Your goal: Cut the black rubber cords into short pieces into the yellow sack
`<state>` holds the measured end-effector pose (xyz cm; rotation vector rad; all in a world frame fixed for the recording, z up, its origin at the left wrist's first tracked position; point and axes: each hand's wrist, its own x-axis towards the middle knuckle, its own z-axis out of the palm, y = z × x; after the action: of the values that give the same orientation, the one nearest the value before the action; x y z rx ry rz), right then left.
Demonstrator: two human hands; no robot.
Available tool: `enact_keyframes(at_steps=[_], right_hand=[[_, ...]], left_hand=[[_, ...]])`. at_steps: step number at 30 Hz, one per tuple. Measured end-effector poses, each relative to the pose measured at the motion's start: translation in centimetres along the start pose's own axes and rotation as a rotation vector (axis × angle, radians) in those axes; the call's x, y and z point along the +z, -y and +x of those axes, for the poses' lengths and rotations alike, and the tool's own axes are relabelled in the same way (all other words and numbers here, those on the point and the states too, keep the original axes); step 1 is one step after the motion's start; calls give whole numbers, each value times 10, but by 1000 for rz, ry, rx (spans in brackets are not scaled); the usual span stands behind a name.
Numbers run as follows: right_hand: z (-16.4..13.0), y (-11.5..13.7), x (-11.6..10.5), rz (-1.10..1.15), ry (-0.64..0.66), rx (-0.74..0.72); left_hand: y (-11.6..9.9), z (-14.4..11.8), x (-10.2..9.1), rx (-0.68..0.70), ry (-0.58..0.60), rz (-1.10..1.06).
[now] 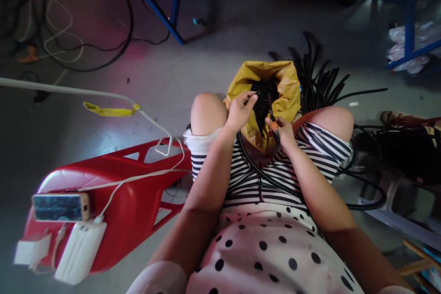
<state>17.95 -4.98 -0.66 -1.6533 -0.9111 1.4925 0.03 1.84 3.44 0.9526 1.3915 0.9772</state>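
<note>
A yellow bag (289,82) stands with its mouth wide between my bare knees, and many short black pieces (262,96) lie inside it. My left hand (238,111) is over the bag's left rim, thumb and fingers drawn together; whatever they pinch is too small to make out. In my right hand (285,132), at the near right rim, are scissors (274,125) with orange on the handle and dark blades pointing into the bag. A long black tube (272,175) curves from below my left hand across my striped lap towards the right.
Cut black tubes (322,78) lie in a bunch on the floor behind the bag. On my left, a red plastic stool (120,197) lies on its side, bearing a phone (58,206) and a white power bank (81,252). Blue table legs (175,4) stand ahead; another person's foot (396,118) is at right.
</note>
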Motion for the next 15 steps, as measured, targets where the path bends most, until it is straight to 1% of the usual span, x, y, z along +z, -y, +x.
enact_keyframes(at_steps=[2,4,10,15], right_hand=[[0,0,0,-26,23,-9],[1,-1,1,-46,42,-19],[2,-4,2,-97,69,-47],[1,-4,1,-148,51,-92]], left_hand=[[4,1,-1,124,-72,67],[10,3,-2,194,-83,130],[30,10,-6,258,-21,276],[35,10,-5,279,-15,302]])
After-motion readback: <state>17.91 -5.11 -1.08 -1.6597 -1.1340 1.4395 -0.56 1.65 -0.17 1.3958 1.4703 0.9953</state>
